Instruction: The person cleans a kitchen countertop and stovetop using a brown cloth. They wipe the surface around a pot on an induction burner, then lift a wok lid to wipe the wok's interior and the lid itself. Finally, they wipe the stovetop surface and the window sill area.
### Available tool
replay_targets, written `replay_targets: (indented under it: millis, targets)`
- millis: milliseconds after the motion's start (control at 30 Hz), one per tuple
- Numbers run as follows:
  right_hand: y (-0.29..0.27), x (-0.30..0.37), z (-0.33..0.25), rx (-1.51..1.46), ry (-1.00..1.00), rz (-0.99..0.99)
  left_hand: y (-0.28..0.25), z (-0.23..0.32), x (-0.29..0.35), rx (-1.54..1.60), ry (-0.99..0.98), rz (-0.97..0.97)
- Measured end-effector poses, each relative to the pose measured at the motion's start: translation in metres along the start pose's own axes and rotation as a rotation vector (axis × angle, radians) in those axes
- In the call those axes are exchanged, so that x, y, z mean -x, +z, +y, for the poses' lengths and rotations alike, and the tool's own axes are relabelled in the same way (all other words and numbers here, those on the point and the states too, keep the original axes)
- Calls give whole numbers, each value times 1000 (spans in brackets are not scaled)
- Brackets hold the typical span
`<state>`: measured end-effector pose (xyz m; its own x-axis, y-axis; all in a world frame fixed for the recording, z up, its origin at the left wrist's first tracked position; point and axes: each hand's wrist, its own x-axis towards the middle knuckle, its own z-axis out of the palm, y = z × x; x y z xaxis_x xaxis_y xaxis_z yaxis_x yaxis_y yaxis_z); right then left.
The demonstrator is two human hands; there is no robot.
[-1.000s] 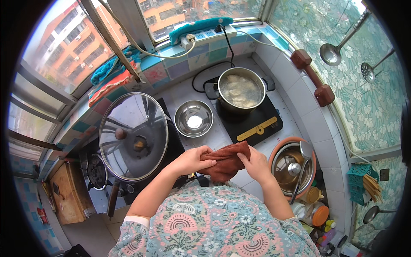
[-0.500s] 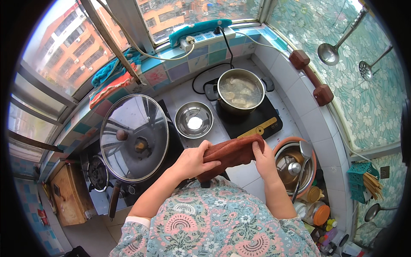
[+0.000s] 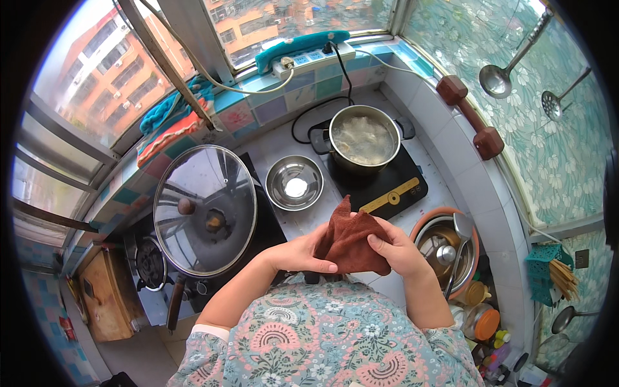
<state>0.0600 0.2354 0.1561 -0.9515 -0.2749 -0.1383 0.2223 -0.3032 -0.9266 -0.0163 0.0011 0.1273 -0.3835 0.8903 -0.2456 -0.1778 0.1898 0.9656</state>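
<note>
A brown cloth (image 3: 356, 240) is bunched up between my two hands, close in front of my body. My left hand (image 3: 302, 251) grips its left side, thumb across the lower edge. On the other side my right hand (image 3: 396, 246) holds it with the thumb pressed on top. Beyond the cloth stands a steel pot (image 3: 365, 137) with pale pieces in cloudy liquid, on a black induction cooker (image 3: 403, 184). An empty steel bowl (image 3: 294, 182) sits to the left of the cooker.
Left, a lidded wok (image 3: 206, 209) rests on the gas stove (image 3: 155, 303), its handle pointing toward me. Right, a basin (image 3: 474, 248) holds steel ware and a ladle, with several jars (image 3: 485, 322) nearby. A power strip (image 3: 316, 59) lies on the ledge; ladles (image 3: 496, 80) hang at right.
The cloth went from folded and stretched between my hands to crumpled, with a corner sticking up. My hands have come closer together around it.
</note>
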Motion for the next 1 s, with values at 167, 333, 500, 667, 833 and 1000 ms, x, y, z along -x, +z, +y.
replay_targets:
  millis: [167,333,500,667,833,1000]
  targets:
    - [-9,-30,-3,-296,-109,205,4,-19,-20,13,-216,-171]
    - [-44,-26,56,-413,117,-40,-2,-22,-12,585,27,168]
    - [-27,-13,92,-115,239,-121,-5,-11,-7,790,16,191]
    - [-33,-3,63,-68,136,-108,-22,1,0,757,-73,329]
    - [-20,-2,49,-129,63,153,-21,-26,-9,806,-116,257]
    - [-28,-4,73,-23,155,364,-3,-51,-9,624,-296,480]
